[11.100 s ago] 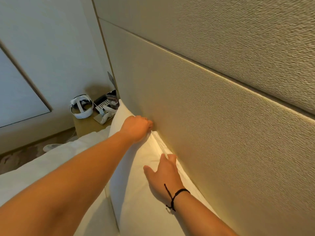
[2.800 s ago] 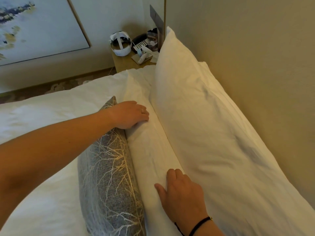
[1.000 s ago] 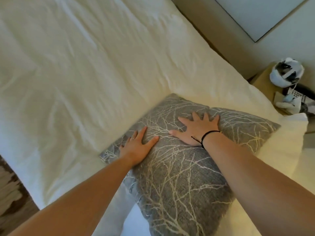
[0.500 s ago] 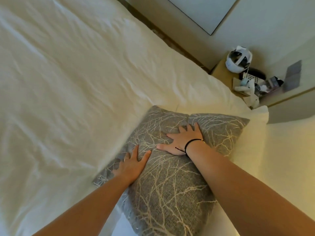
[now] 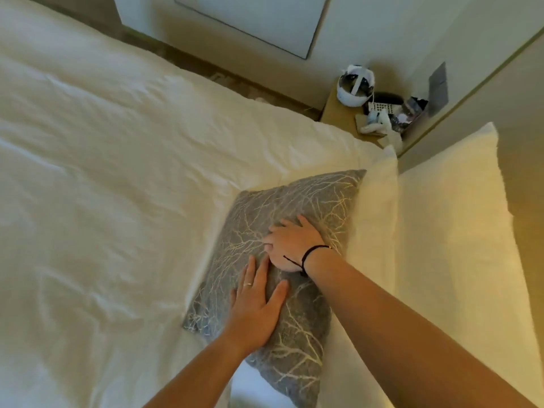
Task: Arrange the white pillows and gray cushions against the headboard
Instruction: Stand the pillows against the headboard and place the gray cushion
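A square gray fabric cushion with a pale branching pattern [image 5: 282, 260] lies in the lower centre of the frame, leaning on the white pillows to its right, its lower left corner resting on the wide white bed cover [image 5: 117, 201] that fills the left half of the picture. The person's left hand [image 5: 256, 301] lies flat on the lower part of the cushion, its fingers [image 5: 250, 275] straight and together, the thumb spread to the right, a thin ring on one finger; it presses and grips nothing. The right hand [image 5: 294, 245] rests on the cushion's middle just above the left, palm down, its fingers [image 5: 275, 231] bent a little into the fabric towards the left of the frame; whether they pinch the cloth cannot be told. A black cord bracelet [image 5: 309, 254] circles the right wrist. Right of the cushion stands a narrow white pillow [image 5: 374, 225], touching it, and behind that a larger white pillow [image 5: 450, 245] leans on the beige headboard panel [image 5: 524, 142] at the right edge. In the upper right a small wooden bedside table [image 5: 335, 113] carries a white headset [image 5: 354, 86], a telephone with a keypad [image 5: 382, 106] and other small items too blurred to name. A framed panel [image 5: 250, 22] hangs on the wall at the top centre
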### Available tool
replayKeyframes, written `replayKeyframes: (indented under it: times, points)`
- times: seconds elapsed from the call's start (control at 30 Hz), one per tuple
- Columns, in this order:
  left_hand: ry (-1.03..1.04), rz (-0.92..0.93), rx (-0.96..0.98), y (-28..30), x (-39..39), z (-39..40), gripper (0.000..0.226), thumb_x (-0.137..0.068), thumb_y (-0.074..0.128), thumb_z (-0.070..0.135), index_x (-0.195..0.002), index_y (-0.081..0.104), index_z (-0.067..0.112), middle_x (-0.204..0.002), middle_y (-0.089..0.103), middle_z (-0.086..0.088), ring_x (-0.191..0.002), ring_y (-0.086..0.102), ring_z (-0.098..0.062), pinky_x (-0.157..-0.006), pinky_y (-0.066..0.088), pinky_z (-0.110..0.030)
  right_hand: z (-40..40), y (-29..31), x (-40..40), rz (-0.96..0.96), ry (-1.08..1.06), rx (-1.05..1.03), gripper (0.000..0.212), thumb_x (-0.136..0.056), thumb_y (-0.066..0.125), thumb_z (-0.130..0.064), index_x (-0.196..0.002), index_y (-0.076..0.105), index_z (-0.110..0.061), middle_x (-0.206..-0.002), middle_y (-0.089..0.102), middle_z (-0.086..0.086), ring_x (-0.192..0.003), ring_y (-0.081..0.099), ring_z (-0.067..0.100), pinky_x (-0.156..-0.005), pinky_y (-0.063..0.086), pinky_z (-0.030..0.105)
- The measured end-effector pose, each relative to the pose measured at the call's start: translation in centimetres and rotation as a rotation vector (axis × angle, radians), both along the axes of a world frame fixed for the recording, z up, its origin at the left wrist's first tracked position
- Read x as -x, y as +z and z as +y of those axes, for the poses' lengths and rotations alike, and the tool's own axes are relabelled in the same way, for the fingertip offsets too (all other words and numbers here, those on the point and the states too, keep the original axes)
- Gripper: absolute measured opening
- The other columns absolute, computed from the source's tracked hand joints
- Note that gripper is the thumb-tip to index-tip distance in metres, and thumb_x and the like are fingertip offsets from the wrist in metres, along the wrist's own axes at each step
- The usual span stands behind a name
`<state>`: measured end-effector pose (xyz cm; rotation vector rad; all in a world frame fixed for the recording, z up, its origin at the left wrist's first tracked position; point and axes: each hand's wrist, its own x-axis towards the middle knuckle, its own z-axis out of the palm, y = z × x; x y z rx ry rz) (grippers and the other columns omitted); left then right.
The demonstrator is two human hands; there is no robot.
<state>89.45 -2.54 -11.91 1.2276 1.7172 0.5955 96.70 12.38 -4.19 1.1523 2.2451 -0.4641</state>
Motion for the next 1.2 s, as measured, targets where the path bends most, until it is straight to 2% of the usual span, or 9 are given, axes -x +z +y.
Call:
replayKeyframes:
  times: [0.07,0.17,0.27,0.4,0.57,0.67,0.73,0.8,1.2]
  points:
    - [-0.053,0.021,-0.065,1.6,-0.5,0.1,0.072,-0.079,0.013,0.089,-0.140,-0.015,0.064,-0.164,-0.007,0.015,-0.149,-0.009,-0.005,-0.122,0.006,-0.051,-3.6,2.3,-2.4,0.316,-0.198,-0.111,0.041,-0.098,0.033,-0.039,-0.135,0.052,-0.035,-0.148,0.046,-0.002,-0.140,0.033,0.020,-0.120,0.011,0.045]
    - [-0.107,0.054,-0.130,3.6,-1.1,0.2,0.085,-0.077,0.016,0.090,-0.150,-0.003,0.051,-0.165,-0.004,0.010,-0.151,-0.003,-0.012,-0.122,0.007,-0.053,-10.6,4.9,-7.8,0.603,-0.556,-0.353,0.046,-0.095,0.050,-0.041,-0.141,0.047,-0.032,-0.155,0.034,0.000,-0.137,0.033,0.017,-0.115,0.025,0.033]
    - [-0.151,0.089,-0.173,5.0,-1.6,0.5,0.093,-0.077,0.028,0.087,-0.154,0.004,0.040,-0.165,0.001,0.004,-0.151,0.003,-0.019,-0.120,0.010,-0.057,-18.7,5.9,-12.4,0.525,-0.901,-0.393,0.054,-0.093,0.054,-0.047,-0.143,0.041,-0.031,-0.155,0.031,0.000,-0.138,0.034,0.018,-0.111,0.030,0.033]
    - [-0.216,0.194,-0.207,6.0,-2.6,-0.6,0.100,-0.075,0.038,0.087,-0.153,0.000,0.037,-0.165,-0.002,0.002,-0.151,0.002,-0.024,-0.118,0.014,-0.061,-29.5,5.5,-14.1,0.392,-1.139,-0.373,0.066,-0.087,0.058,-0.058,-0.141,0.039,-0.024,-0.142,0.044,-0.002,-0.124,0.047,0.017,-0.101,0.039,0.029]
    - [-0.266,0.294,-0.193,6.7,-3.9,-3.3,0.111,-0.072,0.056,0.078,-0.150,-0.012,0.040,-0.164,-0.011,-0.001,-0.150,-0.004,-0.030,-0.114,0.013,-0.068,-37.4,4.5,-12.0,0.379,-1.436,-0.159,0.067,-0.077,0.057,-0.072,-0.127,0.040,-0.031,-0.116,0.060,-0.008,-0.102,0.059,0.014,-0.082,0.048,0.029]
    - [-0.284,0.298,-0.151,7.2,-4.0,-4.0,0.113,-0.073,0.066,0.065,-0.150,-0.013,0.040,-0.163,-0.016,-0.001,-0.150,-0.009,-0.031,-0.114,0.009,-0.068,-39.1,5.0,-12.0,0.376,-1.408,-0.165,0.045,-0.084,0.058,-0.061,-0.113,0.049,-0.028,-0.100,0.063,-0.008,-0.091,0.060,0.013,-0.069,0.044,0.025]
    - [-0.300,0.296,-0.135,7.6,-3.9,-4.4,0.113,-0.074,0.067,0.057,-0.151,-0.014,0.039,-0.163,-0.018,0.000,-0.150,-0.010,-0.031,-0.114,0.010,-0.067,-39.9,5.5,-12.4,0.339,-1.369,-0.165,0.026,-0.091,0.056,-0.051,-0.088,0.050,-0.026,-0.085,0.060,-0.006,-0.081,0.059,0.015,-0.061,0.041,0.023]
    - [-0.304,0.295,-0.123,7.7,-3.7,-4.6,0.111,-0.075,0.066,0.053,-0.151,-0.014,0.039,-0.163,-0.019,0.000,-0.150,-0.010,-0.030,-0.114,0.012,-0.068,-40.5,5.8,-12.5,0.336,-1.325,-0.166,0.033,-0.095,0.054,-0.044,-0.071,0.038,-0.028,-0.071,0.049,-0.009,-0.066,0.048,0.011,-0.051,0.032,0.019]
    - [-0.424,0.260,-0.036,8.1,-2.8,-3.4,0.095,-0.088,0.056,0.057,-0.155,-0.008,0.035,-0.164,-0.017,-0.007,-0.149,-0.010,-0.039,-0.119,0.009,-0.060,-43.8,6.9,-14.4,0.395,-1.246,-0.220,0.042,-0.097,0.052,-0.040,-0.064,0.035,-0.021,-0.059,0.042,-0.005,-0.050,0.035,0.008,-0.046,0.028,0.024]
